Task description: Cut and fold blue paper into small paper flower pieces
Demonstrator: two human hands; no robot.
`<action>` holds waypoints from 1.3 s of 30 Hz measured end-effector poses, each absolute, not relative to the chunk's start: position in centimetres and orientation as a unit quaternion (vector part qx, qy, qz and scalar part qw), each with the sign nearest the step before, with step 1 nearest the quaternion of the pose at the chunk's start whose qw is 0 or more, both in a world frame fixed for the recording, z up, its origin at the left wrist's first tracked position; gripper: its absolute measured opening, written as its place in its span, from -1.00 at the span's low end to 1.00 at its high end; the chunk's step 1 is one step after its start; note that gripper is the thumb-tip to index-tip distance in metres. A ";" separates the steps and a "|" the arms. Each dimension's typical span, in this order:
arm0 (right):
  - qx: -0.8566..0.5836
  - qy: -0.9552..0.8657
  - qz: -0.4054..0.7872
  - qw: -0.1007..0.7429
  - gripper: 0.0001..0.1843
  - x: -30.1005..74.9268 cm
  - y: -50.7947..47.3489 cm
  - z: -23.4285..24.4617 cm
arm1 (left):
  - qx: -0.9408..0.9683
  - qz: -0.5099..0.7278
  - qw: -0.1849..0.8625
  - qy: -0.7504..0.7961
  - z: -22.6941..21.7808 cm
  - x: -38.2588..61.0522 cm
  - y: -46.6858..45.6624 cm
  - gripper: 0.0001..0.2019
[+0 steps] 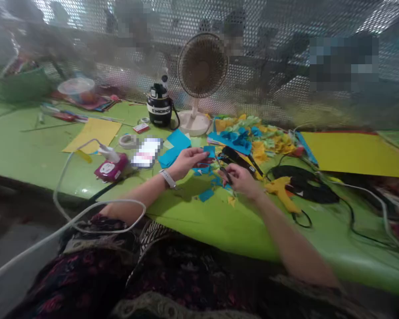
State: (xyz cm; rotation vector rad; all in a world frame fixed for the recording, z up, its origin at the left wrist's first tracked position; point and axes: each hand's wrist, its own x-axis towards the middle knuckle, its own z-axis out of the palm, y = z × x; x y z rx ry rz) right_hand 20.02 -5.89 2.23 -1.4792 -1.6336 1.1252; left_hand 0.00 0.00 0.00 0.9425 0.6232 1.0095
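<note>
My left hand (187, 162), with a white watch on the wrist, pinches a small blue paper piece (209, 151) over the green table (219, 221). Just to its right, my right hand (241, 179) is closed on a pair of scissors (223, 172) whose blades point toward the blue piece. Blue paper scraps (206, 195) lie on the table under and around both hands. The picture is blurred by motion, so the finer finger detail does not show.
A yellow glue gun (281, 191) and black cables (306, 188) lie right of my hands. Behind are a pile of blue, yellow and green paper pieces (252, 137), a desk fan (201, 71), a black jug (158, 106), a phone (146, 153), tape (128, 141), yellow sheets (355, 153).
</note>
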 end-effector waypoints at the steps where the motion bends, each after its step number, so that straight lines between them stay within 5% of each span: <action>1: -0.565 -0.625 0.427 0.328 -0.38 20.0 -5.9 2.2 | 0.429 0.457 0.725 0.284 0.0 0.0 0.1 -0.65; 9: -0.558 -0.631 0.429 0.326 -0.44 20.1 -6.2 2.1 | 0.430 0.471 0.708 0.304 -0.1 -0.3 0.5 -0.76; 39: -0.560 -0.602 0.459 0.336 -0.40 20.0 -6.3 2.4 | 0.454 0.462 0.702 0.296 -0.7 -0.5 1.1 -0.60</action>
